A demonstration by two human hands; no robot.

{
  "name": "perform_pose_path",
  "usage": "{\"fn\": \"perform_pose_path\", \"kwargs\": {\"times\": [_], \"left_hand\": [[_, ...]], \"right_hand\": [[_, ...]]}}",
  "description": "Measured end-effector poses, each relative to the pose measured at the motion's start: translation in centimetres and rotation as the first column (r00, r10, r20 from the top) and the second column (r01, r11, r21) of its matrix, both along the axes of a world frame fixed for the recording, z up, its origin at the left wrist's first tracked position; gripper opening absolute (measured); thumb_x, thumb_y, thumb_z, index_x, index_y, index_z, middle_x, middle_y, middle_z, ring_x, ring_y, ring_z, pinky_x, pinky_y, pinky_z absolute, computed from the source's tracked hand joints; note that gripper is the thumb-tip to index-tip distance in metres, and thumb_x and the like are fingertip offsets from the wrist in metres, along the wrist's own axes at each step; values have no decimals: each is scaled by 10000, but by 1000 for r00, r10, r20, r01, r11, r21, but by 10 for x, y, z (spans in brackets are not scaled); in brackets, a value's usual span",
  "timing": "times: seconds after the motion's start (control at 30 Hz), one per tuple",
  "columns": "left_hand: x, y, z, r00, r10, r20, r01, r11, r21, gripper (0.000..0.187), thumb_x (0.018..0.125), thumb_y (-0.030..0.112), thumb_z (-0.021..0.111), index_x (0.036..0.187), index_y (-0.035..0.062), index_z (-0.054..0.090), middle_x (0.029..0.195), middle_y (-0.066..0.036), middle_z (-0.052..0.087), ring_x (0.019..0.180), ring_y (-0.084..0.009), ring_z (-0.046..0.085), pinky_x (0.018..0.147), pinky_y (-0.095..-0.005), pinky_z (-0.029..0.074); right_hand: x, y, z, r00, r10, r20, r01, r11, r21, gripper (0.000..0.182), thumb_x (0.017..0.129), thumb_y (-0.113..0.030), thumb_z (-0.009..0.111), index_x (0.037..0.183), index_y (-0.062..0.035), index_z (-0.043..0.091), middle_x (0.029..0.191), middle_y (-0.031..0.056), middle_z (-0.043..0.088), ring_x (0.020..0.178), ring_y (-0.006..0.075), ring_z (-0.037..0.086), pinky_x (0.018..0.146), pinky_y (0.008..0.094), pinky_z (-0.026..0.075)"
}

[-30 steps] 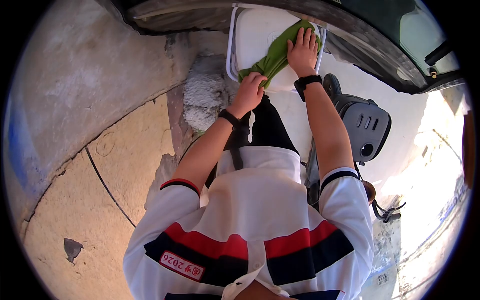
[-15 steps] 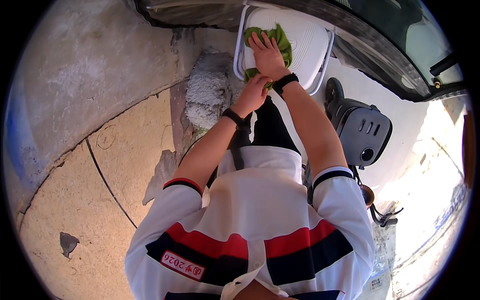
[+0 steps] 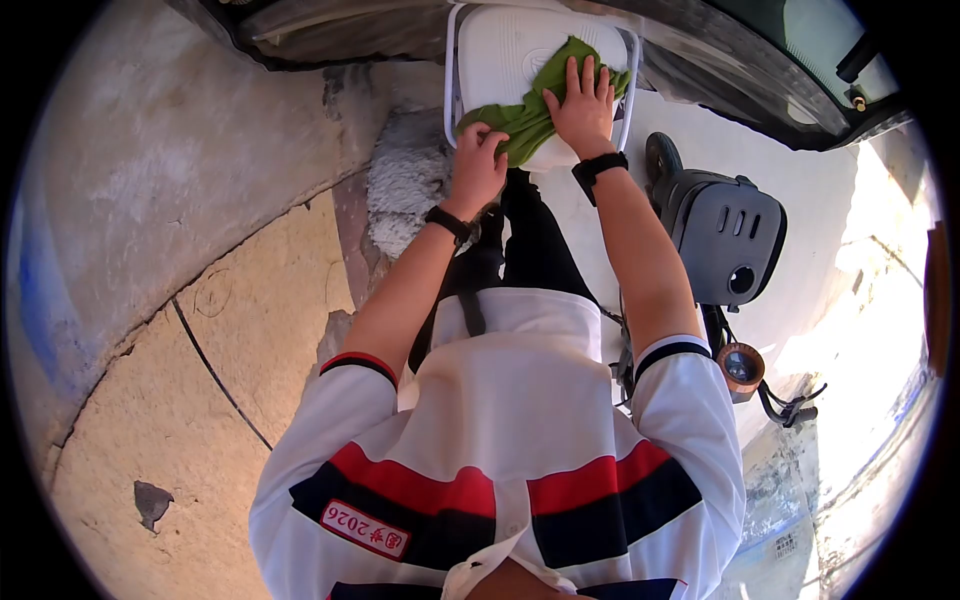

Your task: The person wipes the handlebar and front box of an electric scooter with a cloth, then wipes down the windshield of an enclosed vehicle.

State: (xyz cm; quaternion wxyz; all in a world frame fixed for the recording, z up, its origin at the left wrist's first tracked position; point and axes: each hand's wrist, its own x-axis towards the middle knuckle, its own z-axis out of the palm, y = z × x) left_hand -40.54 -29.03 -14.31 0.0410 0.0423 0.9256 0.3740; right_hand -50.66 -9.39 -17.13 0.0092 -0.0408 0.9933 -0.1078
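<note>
A green cloth [image 3: 525, 105] lies across a white plastic box-like object [image 3: 505, 45] with a raised rim, at the top middle of the view. My right hand [image 3: 580, 100] presses flat on the cloth with fingers spread. My left hand [image 3: 478, 165] grips the cloth's near left end at the edge of the white object. Both wrists wear black bands.
A dark vehicle body [image 3: 700, 60] runs along the top. A grey machine with a round opening [image 3: 725, 245] stands to the right. A rough grey concrete lump [image 3: 405, 180] sits left of my hands. Cracked concrete ground [image 3: 200, 350] spreads to the left. A small brown cup-like item [image 3: 741, 366] is lower right.
My right hand slid with the cloth from the right side of the white object to its left, then back toward the right. My left hand kept hold of the cloth's end.
</note>
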Motion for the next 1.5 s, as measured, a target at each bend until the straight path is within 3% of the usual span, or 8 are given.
{"fn": "perform_pose_path", "kwargs": {"times": [0.2, 0.3, 0.47, 0.57, 0.8, 1.03, 1.17, 1.5], "left_hand": [[-5, 8, 4, 997, -32, -76, 21, 990, -142, 335, 817, 92, 729, 1143, 106, 656, 1403, -196, 415, 1280, -433, 406, 1061, -510, 395], [-2, 7, 4, 988, -115, -106, 98, 984, -148, 273, 825, 91, 727, 1094, 94, 685, 1407, -178, 445, 1291, -421, 409, 1068, -506, 394], [7, -1, 9, 962, -267, -56, 263, 963, -64, 168, 847, 84, 711, 1015, 75, 713, 1301, -120, 558, 1264, -368, 458, 1050, -470, 416], [14, 0, 9, 973, -230, 24, 228, 972, 59, 184, 815, 65, 709, 999, 68, 711, 1202, -113, 604, 1179, -357, 511, 1008, -438, 439], [18, 11, 14, 966, -250, -58, 246, 966, -75, 375, 820, 80, 708, 1183, 36, 624, 1313, -160, 542, 1206, -368, 500, 1034, -443, 421], [-1, 19, 10, 946, -316, -69, 293, 928, -229, 504, 853, 180, 687, 1308, 1, 564, 1474, -201, 439, 1293, -386, 433, 1110, -492, 342], [-13, 25, 3, 953, -299, -52, 277, 927, -251, 550, 867, 212, 671, 1356, 0, 538, 1504, -202, 413, 1339, -381, 399, 1128, -494, 325], [-52, 24, -6, 971, -238, 32, 238, 938, -253, 623, 933, 251, 636, 1478, 41, 421, 1598, -206, 267, 1436, -410, 297, 1169, -500, 282]], "right_hand": [[45, 4, 1, 996, -91, -8, 91, 996, -4, 743, 947, -466, 568, 1528, -59, 347, 1581, 233, 282, 1410, 530, 260, 1149, 562, 277], [69, 5, 6, 1000, 7, 19, -7, 1000, 16, 704, 954, -408, 575, 1524, -59, 355, 1582, 233, 280, 1416, 530, 252, 1153, 559, 276], [101, -2, 22, 978, 209, -4, -208, 973, -96, 501, 958, -194, 546, 1451, -123, 492, 1547, 78, 410, 1425, 376, 350, 1153, 495, 321], [111, -4, 34, 936, 350, 31, -350, 936, -29, 495, 925, -164, 571, 1417, -133, 535, 1528, 67, 439, 1406, 361, 383, 1141, 467, 350], [107, 4, 20, 996, 80, -36, -86, 964, -250, 535, 903, -197, 626, 1414, -79, 521, 1523, 166, 420, 1402, 371, 382, 1125, 480, 365], [79, 35, 11, 988, -138, -74, 130, 986, -105, 585, 933, -298, 602, 1436, -32, 466, 1503, 220, 412, 1397, 431, 351, 1150, 508, 300], [64, 40, 16, 975, -216, -47, 191, 931, -312, 405, 914, -193, 616, 1281, -23, 602, 1298, 198, 577, 1142, 391, 565, 977, 467, 476], [40, 56, 32, 906, -416, -73, 302, 759, -577, 184, 867, -32, 609, 1024, -41, 706, 1015, 127, 658, 898, 327, 644, 811, 423, 532]]}}
